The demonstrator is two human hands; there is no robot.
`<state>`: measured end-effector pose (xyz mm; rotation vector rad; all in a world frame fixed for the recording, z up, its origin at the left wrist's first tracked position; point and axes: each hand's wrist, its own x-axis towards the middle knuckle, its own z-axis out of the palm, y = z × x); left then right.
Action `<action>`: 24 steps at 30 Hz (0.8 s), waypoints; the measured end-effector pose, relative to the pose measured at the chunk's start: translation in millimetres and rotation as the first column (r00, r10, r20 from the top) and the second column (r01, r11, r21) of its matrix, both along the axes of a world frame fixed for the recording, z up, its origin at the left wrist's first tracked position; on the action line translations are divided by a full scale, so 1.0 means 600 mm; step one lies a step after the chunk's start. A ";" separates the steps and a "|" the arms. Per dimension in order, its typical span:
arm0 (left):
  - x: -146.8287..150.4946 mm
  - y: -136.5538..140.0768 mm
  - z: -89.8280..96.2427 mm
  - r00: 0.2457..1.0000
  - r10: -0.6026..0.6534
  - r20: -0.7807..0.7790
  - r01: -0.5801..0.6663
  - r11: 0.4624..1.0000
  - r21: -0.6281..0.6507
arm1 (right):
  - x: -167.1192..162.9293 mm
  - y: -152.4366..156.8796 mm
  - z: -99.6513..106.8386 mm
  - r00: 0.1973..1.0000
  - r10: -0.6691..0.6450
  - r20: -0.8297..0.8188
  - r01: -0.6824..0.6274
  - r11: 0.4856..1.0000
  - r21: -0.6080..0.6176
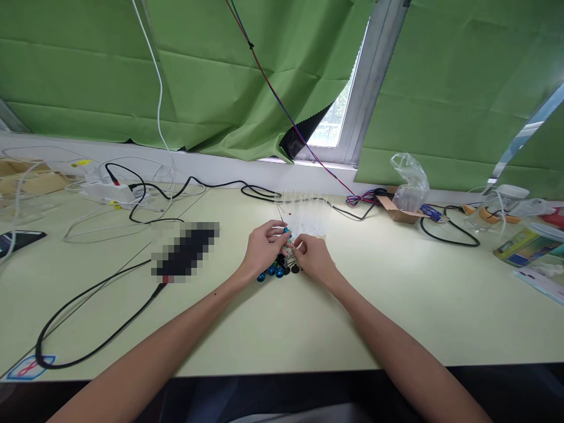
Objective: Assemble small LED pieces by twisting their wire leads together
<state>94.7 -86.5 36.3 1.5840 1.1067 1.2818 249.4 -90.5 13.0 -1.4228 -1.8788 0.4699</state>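
Presently | glossy blue bead (286, 231) | left fingers (280, 240) clamped on it | right fingers (300, 251) together

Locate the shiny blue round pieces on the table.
In the head view, the blue pieces lie just left of centre, below the left hand, beside round black pieces.

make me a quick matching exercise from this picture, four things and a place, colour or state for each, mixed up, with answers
1. left hand
2. curtain
3. small cardboard box
4. round pieces lying on the table

A. blue and black
B. farther right than the right hand
C. fingers closed around a blue piece
D. green

Pairs: 1-C, 2-D, 3-B, 4-A
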 end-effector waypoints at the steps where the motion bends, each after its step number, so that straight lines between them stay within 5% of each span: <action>1: 0.000 0.000 -0.001 1.000 -0.007 0.006 0.007 1.000 -0.006 | 0.000 0.000 -0.001 1.000 0.003 0.014 -0.003 1.000 0.000; 24: 0.005 0.000 0.001 0.990 -0.078 0.114 0.093 0.987 -0.135 | 0.004 -0.003 0.011 0.989 0.007 0.148 -0.018 0.997 0.078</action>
